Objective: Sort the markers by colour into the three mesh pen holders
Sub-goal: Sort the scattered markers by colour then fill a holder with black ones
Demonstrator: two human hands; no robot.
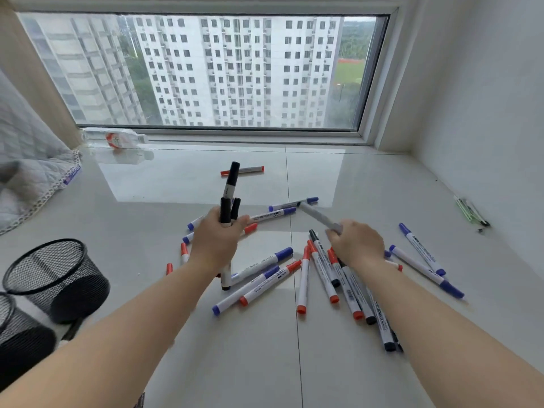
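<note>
Setting: a person's two bare arms reach forward over a glossy white tiled sill (pixel 338 178), with a wide window (pixel 206 72) at the far side showing tower blocks.
Left hand (pixel 216 240): fingers curled round a bundle of black-capped markers (pixel 226 213) held upright; three black caps stand above the fist, the tallest (pixel 232 179) rising well over the others, and one white barrel end pokes out below the hand.
Right hand (pixel 356 242): pinching one end of a single marker (pixel 319 216) that angles up and away to the far left; it is blurred and its cap colour cannot be told.
Loose markers: roughly twenty lie scattered flat on the sill around and under both hands, with blue, red and black caps mixed; an exact count is not possible because several overlap or are hidden by the hands.
Lone red marker (pixel 243 170): lies apart at the far side, beyond the left hand.
Blue pair (pixel 424 260): two blue-capped markers lie at the right edge of the scatter.
Pen holders: two black mesh cups show at the near left; one (pixel 56 278) lies tipped with its mouth facing up and left, the other (pixel 17 343) is cut off by the edge. Nothing can be seen inside either.
Bottle (pixel 117 139): a clear plastic one lies on its side at the far left by the window.
Quilt (pixel 26 160): grey fabric at the left edge.
</note>
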